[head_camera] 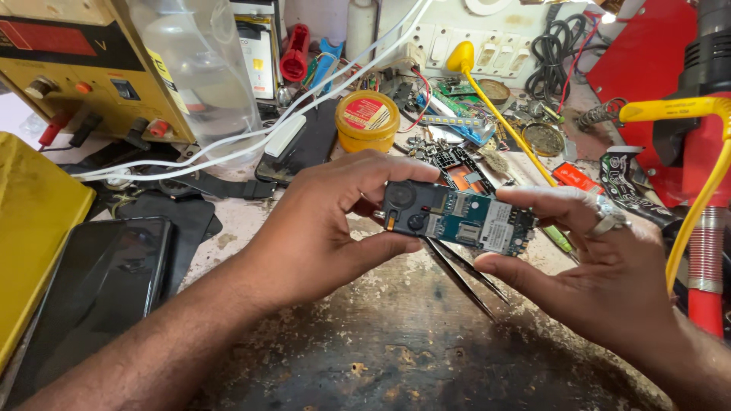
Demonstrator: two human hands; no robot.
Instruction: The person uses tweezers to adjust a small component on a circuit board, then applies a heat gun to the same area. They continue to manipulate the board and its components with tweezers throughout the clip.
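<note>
Both hands hold a small circuit board (pixel 457 217) above the middle of the tabletop (pixel 396 342), board level, long side left to right. Left hand (pixel 320 236): grip clamped on the board's left end, thumb under, fingers over the top edge. Right hand (pixel 601 266): grip clamped on the right end, thumb below, forefinger along the top; ring (pixel 607 222) on one finger. Tweezers (pixel 464 278) lie on the tabletop just under the board, tips pointing toward the near edge.

Around it: dark phone (pixel 114 281) near the left edge, beside a yellow case (pixel 34 221). Yellow power supply (pixel 84 68) at the far left corner, white cables (pixel 251 133) running across in front of it. Round yellow tin (pixel 367 120) toward the far edge, loose parts and boards (pixel 457 129) just right of it. Yellow-handled tool (pixel 495 106) lies diagonal behind the board. Red station (pixel 662 91) with a yellow hose (pixel 700 190) at the right edge. Tabletop surface worn and stained.
</note>
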